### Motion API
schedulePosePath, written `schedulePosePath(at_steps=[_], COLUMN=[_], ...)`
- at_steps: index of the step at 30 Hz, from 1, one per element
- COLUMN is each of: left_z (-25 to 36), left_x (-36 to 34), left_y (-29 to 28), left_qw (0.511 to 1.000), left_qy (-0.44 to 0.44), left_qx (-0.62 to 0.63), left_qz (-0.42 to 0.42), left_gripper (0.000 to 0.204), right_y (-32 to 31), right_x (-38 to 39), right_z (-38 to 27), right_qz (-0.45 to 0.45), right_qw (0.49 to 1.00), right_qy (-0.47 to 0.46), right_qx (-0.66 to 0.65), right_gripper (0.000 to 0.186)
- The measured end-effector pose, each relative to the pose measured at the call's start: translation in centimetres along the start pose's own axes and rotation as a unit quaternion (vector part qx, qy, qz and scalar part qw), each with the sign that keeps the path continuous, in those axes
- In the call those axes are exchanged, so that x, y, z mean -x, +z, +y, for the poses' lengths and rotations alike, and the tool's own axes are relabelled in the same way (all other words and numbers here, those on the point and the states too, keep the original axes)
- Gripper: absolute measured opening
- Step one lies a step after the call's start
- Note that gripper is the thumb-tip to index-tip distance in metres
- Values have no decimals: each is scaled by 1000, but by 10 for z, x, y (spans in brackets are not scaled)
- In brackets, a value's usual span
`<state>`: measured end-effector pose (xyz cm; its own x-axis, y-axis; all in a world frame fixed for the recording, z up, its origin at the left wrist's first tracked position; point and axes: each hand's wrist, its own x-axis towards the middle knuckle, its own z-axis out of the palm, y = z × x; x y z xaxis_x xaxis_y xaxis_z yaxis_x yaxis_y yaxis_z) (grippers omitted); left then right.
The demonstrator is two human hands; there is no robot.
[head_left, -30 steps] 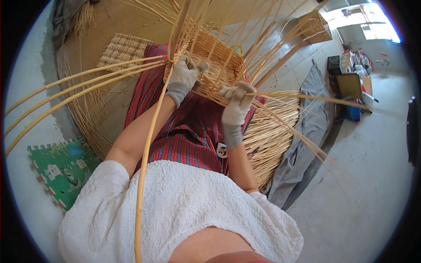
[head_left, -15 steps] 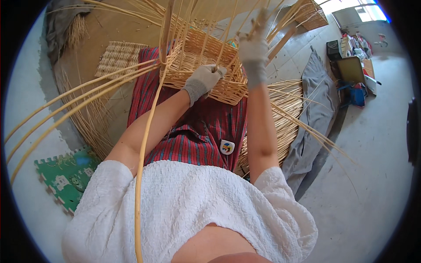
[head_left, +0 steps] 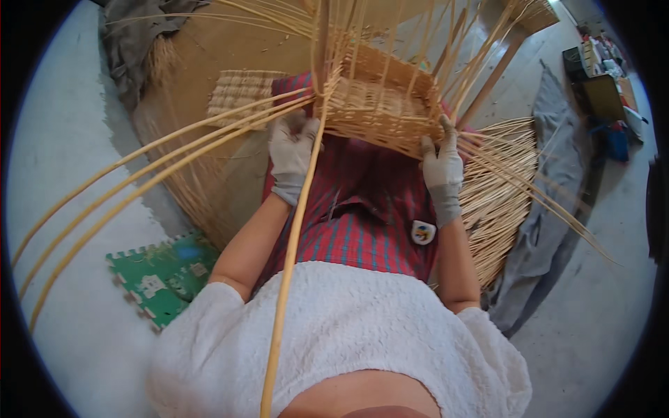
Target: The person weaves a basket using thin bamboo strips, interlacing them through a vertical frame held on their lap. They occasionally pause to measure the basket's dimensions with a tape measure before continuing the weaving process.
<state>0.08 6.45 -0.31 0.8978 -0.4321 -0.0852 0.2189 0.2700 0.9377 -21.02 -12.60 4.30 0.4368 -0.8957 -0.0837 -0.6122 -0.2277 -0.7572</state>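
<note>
A half-woven rectangular wicker basket (head_left: 380, 94), with long upright stakes, rests on red striped cloth (head_left: 369, 230) over my lap. My gloved left hand (head_left: 293, 153) is at its left end, fingers curled among the canes and partly hidden, so what they grip is unclear. My gloved right hand (head_left: 440, 164) grips the front right corner. Three long bent canes (head_left: 160, 153) sweep out leftward; a thicker one (head_left: 293, 244) runs down over my white top. More thin canes (head_left: 529, 188) fan out to the right.
A woven panel (head_left: 237, 94) and a green foam mat (head_left: 153, 279) lie at left. Beside my right are bundled canes (head_left: 502, 195) and grey cloth (head_left: 550, 139). Another basket (head_left: 529, 15), a black box (head_left: 575, 66) and assorted items are farther back; dark cloth (head_left: 132, 49) lies upper left.
My right hand has dropped from among the raised stakes to the basket's right corner. My left hand has moved from the front middle to the left end. The view has shifted too.
</note>
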Motion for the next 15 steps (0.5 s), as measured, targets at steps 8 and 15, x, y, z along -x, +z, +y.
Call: schedulePosePath(at_steps=[8,15], left_z=[23,38], left_x=[-3,-39], left_y=[-56,-46], left_qw=[941,972], left_qy=[227,36], left_qx=[-231,-81], left_qz=[-97,-219], left_gripper=[13,59], right_y=[88,98], right_x=[96,118], right_z=[-147,-150], right_qz=[-191,-385], right_qw=[838,715], right_qy=[-496,-583], right_qx=[-124,7], right_gripper=[33,46])
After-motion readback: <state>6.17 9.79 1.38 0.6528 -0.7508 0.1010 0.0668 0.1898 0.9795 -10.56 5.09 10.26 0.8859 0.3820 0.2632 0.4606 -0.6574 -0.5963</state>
